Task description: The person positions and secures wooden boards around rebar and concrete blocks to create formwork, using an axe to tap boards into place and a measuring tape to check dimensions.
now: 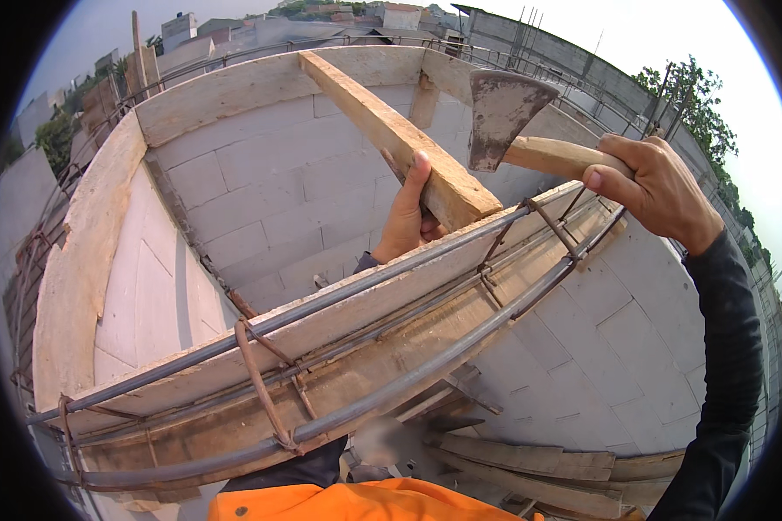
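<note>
My right hand (665,187) is wrapped round the wooden handle of a hatchet (506,113), held raised at the right. The hatchet's wide, stained metal head hangs just above the near end of a wooden beam (400,130), apart from it. That beam spans from the far formwork board to the near one. My left hand (404,217) grips the beam near its close end, thumb up along the side and fingers partly hidden beneath. The beam's near end meets the top edge of the near formwork board (356,308).
Steel rebar (382,417) with bent stirrups runs along the near formwork, between me and the beam. Pale block walls (269,182) enclose the deep space below. Loose planks (530,456) lie lower right. An orange garment (365,502) shows at the bottom edge.
</note>
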{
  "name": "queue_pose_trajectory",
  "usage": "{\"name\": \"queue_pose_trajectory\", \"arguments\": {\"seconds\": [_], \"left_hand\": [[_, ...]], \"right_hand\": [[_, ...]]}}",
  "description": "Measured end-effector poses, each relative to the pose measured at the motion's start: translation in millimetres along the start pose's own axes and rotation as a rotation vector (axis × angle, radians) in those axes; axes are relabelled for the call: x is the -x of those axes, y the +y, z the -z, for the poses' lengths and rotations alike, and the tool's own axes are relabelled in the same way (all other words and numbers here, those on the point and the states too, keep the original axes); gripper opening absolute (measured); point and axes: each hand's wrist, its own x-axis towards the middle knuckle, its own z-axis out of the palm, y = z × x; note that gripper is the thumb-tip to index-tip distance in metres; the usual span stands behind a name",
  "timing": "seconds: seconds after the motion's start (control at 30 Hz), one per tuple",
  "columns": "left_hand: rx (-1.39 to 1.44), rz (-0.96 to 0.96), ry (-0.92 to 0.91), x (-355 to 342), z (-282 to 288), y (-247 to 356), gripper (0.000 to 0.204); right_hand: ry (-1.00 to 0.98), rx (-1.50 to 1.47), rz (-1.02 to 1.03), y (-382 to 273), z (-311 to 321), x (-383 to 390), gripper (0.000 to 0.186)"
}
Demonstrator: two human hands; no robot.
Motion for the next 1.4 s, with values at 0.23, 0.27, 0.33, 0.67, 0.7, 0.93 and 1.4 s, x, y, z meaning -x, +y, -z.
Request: {"name": "queue_pose_trajectory", "arguments": {"seconds": [0.23, 0.27, 0.33, 0.67, 0.7, 0.93, 1.4], "left_hand": [[-0.018, -0.056, -0.031, 3, -1, 3, 0.064], [-0.018, -0.064, -0.029, 5, -5, 4, 0.063], [-0.02, -0.077, -0.038, 10, -8, 12, 0.063], [0.014, -0.123, -0.028, 6, -2, 6, 0.067], [0.012, -0.104, -0.017, 9, -5, 4, 0.068], [-0.06, -0.044, -0.095, 3, 6, 8, 0.072], [0.078, -0.042, -0.109, -5, 3, -14, 0.075]], "right_hand": [[-0.055, 0.083, -0.047, 0, -5, 4, 0.076], [-0.078, 0.089, -0.053, -2, -6, 4, 0.076], [-0.017, 0.142, 0.005, -4, 8, -3, 0.076], [-0.098, 0.228, 0.025, 3, 0, -31, 0.089], [-0.142, 0.188, -0.06, -5, 2, -27, 0.093], [0.214, -0.017, -0.031, 10, 36, -28, 0.082], [0.135, -0.067, -0.149, 38, 42, -23, 0.083]]}}
